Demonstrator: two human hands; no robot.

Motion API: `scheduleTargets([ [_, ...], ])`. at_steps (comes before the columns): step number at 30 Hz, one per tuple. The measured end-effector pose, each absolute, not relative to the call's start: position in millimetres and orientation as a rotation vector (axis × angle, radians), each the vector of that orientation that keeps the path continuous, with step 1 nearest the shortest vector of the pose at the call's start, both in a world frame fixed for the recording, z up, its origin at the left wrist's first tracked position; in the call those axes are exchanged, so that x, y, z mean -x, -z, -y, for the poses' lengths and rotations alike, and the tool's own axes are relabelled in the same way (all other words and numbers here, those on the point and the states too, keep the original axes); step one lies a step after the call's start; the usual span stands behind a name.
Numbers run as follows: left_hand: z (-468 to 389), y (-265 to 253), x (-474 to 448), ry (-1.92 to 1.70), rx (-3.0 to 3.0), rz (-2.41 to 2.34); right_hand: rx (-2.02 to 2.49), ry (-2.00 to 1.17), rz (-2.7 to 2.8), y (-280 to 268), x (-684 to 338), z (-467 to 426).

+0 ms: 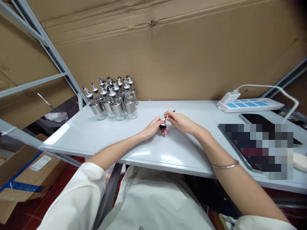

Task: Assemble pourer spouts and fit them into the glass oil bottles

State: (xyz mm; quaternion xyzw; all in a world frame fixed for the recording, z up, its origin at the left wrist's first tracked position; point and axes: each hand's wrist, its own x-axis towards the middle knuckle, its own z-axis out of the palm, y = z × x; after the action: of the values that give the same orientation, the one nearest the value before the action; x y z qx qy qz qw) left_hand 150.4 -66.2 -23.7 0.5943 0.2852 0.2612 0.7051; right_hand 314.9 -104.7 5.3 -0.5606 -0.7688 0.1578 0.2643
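Over the middle of the white table (144, 140), my left hand (153, 127) is closed round a pourer spout (163, 126) with a black stopper end and a silvery body. My right hand (176, 120) pinches at the spout's upper end, and a small black tip pokes out past its fingers. What exactly the right fingertips grip is partly hidden. To the left stand several glass oil bottles (118, 108) with steel sleeves, each topped by a similar silver-and-black spout.
At the back right lies a white power strip (251, 104) with a charger (231, 96) and cable. A black phone (261, 123) and a pixelated tablet-like device (230, 140) are on the right. Cardboard (179, 57) walls the back; a metal rack (57, 64) rises at left.
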Motion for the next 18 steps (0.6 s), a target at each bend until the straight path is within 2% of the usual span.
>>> scheduleTargets([
  [18,63.8,27.8,-147.5,-0.653,-1.372,-0.57,1.599,-0.396,2.002,-6.8,-309.9,108.6],
])
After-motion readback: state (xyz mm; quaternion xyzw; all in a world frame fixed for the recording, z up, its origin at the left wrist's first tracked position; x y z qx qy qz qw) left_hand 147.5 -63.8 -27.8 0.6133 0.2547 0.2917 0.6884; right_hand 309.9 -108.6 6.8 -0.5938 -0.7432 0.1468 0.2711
